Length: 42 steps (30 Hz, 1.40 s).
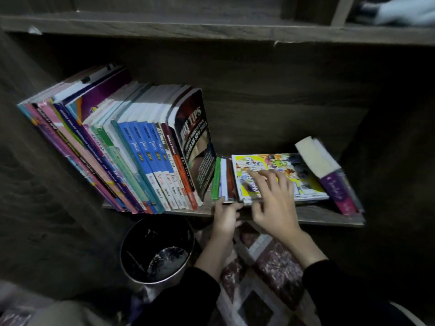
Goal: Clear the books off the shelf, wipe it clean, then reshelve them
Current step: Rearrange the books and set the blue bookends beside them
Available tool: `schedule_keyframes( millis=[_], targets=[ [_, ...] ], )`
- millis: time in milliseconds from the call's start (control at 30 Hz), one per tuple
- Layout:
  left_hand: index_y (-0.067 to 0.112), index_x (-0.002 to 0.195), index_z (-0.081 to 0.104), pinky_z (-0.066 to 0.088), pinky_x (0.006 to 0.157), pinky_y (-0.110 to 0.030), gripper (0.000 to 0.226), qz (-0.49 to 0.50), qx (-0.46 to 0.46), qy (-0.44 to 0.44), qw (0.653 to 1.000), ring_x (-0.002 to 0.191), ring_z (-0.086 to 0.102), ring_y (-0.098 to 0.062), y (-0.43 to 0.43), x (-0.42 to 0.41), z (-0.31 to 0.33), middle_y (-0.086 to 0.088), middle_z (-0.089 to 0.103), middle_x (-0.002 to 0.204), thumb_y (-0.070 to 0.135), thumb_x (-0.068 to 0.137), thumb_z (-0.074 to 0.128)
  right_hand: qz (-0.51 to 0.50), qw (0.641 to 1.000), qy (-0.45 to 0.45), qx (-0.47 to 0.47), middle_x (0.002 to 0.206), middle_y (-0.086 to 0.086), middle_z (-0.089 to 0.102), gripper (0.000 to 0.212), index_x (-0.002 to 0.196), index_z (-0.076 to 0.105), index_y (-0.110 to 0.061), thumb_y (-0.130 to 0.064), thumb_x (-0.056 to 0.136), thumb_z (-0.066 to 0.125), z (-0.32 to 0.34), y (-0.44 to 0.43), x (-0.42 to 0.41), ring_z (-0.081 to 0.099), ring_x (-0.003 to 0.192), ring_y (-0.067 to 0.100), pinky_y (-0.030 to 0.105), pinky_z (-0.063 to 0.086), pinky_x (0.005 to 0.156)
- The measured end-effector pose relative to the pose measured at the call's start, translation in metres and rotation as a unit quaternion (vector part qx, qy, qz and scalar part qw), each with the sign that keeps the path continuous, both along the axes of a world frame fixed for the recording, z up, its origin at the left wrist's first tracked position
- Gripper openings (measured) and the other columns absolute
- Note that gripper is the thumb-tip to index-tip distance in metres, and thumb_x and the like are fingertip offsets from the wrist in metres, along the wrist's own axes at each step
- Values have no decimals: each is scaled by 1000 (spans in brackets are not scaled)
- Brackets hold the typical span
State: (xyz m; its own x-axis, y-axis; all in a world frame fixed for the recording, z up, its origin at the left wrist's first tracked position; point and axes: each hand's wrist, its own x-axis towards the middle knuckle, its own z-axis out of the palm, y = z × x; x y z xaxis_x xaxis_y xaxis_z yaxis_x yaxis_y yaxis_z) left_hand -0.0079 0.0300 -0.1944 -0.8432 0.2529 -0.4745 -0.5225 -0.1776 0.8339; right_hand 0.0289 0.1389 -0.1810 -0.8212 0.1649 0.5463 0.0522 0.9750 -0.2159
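Observation:
A dark wooden shelf (306, 217) holds a long row of upright books (141, 156) leaning left, ending in a black "Hot Tips" book (195, 137). Beside it stand a few thin books (222, 180). A colourful comic book (277, 170) lies flat on a small pile. A thick purple-spined book (329, 175) leans at the right end. My left hand (226, 215) grips the front bottom edge of the thin books. My right hand (270, 201) rests on the comic cover with its fingers spread, thumb at the pile's front edge.
A round dark bin (155, 252) stands on the floor below the shelf's left half. A patterned rug (263, 278) lies under my arms. Another shelf board (211, 27) runs above, with a pale object (404, 12) at its far right.

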Motion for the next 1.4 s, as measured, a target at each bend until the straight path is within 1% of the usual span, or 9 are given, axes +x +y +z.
schedule_keyframes(
  millis=[133, 267, 433, 567, 733, 933, 1133, 1233, 1400],
  targets=[
    [23, 149, 13, 44, 79, -31, 77, 7, 99, -45, 994, 77, 53, -19, 21, 10, 7, -8, 53, 87, -11, 86, 41, -57, 990, -122, 43, 133, 16, 47, 98, 143, 30, -29, -22, 53, 68, -24, 32, 23, 30, 130, 34, 53, 20, 103],
    [8, 141, 30, 48, 77, -32, 59, 49, 138, -88, 985, 96, 56, -28, 27, 7, 6, -13, 54, 101, -3, 87, 48, -74, 984, -136, 83, 132, 19, 50, 115, 148, 20, -30, -24, 52, 84, -33, 48, 31, 42, 125, 40, 49, 24, 104],
    [17, 146, 24, 44, 91, -34, 78, 58, 87, -30, 994, 118, 49, -24, 42, 13, 22, -9, 45, 139, 17, 83, 70, -84, 990, -45, 106, 117, 22, 58, 81, 144, 36, -25, -34, 75, 78, -29, 57, 29, 55, 108, 39, 48, 43, 93],
    [18, 134, 37, 52, 84, -30, 60, 60, 53, 57, 995, 112, 54, -20, 55, 14, 36, -10, 44, 137, 16, 83, 70, -99, 994, 11, 51, 107, 23, 60, 47, 133, 50, -19, -31, 89, 61, -24, 59, 27, 60, 95, 39, 45, 53, 78],
    [32, 110, 47, 53, 87, -44, 62, 46, -52, 194, 979, 97, 65, -19, 92, 12, 66, 0, 66, 108, 45, 56, 75, -111, 991, 32, -67, 115, 12, 59, 56, 138, 45, -17, -41, 89, 56, -6, 67, 41, 56, 108, 30, 40, 53, 74],
    [17, 132, 37, 46, 86, -33, 67, -82, -215, 359, 904, 112, 53, -24, 146, 35, 87, -6, 57, 121, 36, 79, 72, -117, 973, 21, -196, 147, 15, 40, 76, 151, 19, -7, -15, 89, 63, 8, 92, 56, 37, 135, 27, 40, 35, 105],
    [12, 138, 31, 43, 95, -44, 78, -157, -289, 444, 834, 120, 47, -34, 170, 42, 96, -17, 49, 129, 48, 80, 68, -299, 941, 118, -109, 132, 26, 39, 80, 148, 26, -11, -42, 81, 58, 5, 111, 72, 34, 115, 34, 53, 41, 90],
    [10, 136, 32, 43, 92, -41, 75, -222, -310, 485, 787, 121, 46, -34, 180, 42, 102, -18, 48, 130, 48, 82, 67, -279, 916, 54, -282, 152, 24, 16, 103, 153, -1, -26, -41, 81, 71, -5, 125, 73, 26, 135, 40, 52, 30, 105],
    [7, 132, 36, 44, 90, -39, 72, -272, -328, 559, 711, 118, 48, -31, 195, 47, 106, -16, 51, 127, 46, 82, 68, -269, 856, 29, -441, 147, 30, 28, 107, 137, -27, -39, -35, 86, 67, -27, 119, 67, 38, 130, 42, 44, 33, 104]
  ],
)
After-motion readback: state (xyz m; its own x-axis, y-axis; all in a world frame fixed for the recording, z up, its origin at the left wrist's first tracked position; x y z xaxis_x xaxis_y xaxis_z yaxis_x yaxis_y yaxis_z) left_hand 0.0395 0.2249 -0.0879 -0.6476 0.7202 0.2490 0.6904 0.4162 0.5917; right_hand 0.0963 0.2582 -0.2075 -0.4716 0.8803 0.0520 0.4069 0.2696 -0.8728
